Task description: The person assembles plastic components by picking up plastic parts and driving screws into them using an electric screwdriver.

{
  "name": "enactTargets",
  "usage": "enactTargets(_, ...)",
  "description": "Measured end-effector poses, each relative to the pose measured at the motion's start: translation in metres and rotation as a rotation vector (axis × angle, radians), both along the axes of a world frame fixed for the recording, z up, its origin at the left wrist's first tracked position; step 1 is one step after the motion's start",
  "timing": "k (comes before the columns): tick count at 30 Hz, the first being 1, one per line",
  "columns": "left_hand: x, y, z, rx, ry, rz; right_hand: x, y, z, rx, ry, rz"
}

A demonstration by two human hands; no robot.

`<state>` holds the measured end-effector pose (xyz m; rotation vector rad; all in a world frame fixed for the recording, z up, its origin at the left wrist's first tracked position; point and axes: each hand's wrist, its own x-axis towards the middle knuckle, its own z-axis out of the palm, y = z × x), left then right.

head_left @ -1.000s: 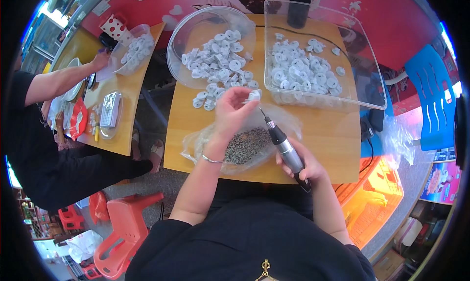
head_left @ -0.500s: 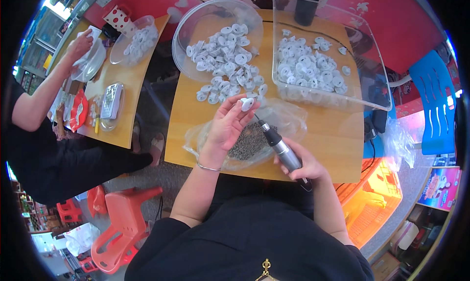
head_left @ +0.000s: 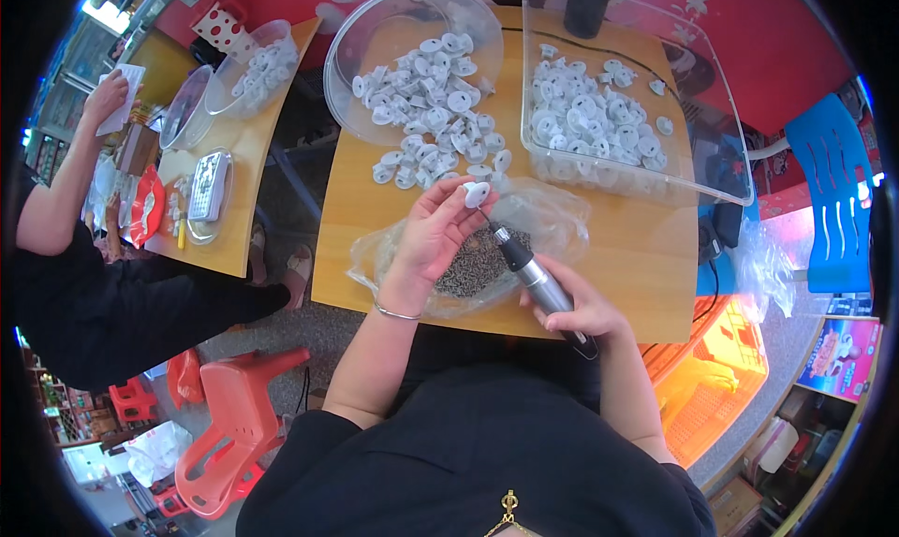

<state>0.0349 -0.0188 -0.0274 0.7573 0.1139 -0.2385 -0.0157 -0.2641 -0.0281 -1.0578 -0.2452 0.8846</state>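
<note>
One white part point(head_left: 477, 195), pinched in left grip point(head_left: 433, 230), near screwdriver point(head_left: 539, 280) clasped in right grip point(head_left: 587, 310)

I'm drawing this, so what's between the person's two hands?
The head view shows the front of the screwdriver there, over a bag of little metal pieces.

Left forearm point(head_left: 368, 364) and right forearm point(head_left: 631, 387) converge from the near side; the left hand point(head_left: 434, 233), farther, holds a fingertip pinch, the right hand point(head_left: 585, 305), nearer, a wrapped grip.
</note>
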Motion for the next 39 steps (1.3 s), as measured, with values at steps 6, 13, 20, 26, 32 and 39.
enactTargets(6,-0.0009,0.0002,-0.0001,0.007,0.002,-0.005,-0.0006,0.0002,0.0011,-0.005,-0.012,-0.006)
enactTargets(13,-0.0017,-0.0017,0.0013,0.004,0.029,-0.008,-0.0001,0.0005,0.0015,-0.002,-0.015,-0.009)
enactTargets(20,-0.0013,0.0000,-0.0013,-0.002,0.040,-0.004,0.0001,0.0003,0.0006,-0.008,-0.008,-0.031)
enactTargets(26,-0.0015,0.0029,0.0003,-0.062,0.088,0.033,-0.0001,0.0004,0.0021,0.005,-0.018,-0.032)
enactTargets(32,0.0029,0.0061,0.0016,-0.043,0.092,0.065,-0.0010,-0.0008,-0.0002,-0.003,-0.007,-0.034)
enactTargets(39,0.0039,0.0060,0.0009,-0.048,0.087,0.079,0.0001,-0.0008,0.0005,0.007,-0.008,-0.025)
